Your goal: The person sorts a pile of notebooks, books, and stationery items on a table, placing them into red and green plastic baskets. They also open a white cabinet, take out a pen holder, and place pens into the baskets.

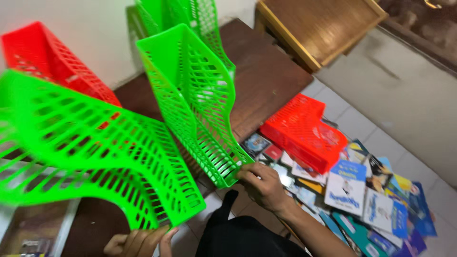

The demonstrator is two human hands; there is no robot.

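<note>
Green lattice plastic forms two curved file racks. The right hand pinches the bottom corner of the middle rack, whose long axis runs from frame centre up toward the top. The left hand, fingers closed on its lower edge, holds the near rack, stretching toward the left edge. Red racks and glossy booklets lie on the tile floor at right.

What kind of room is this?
Probably a room in a home or small shop: a tiled floor strewn with booklets, a dark wooden table, and green lattice file racks that the person's hands hold.
</note>
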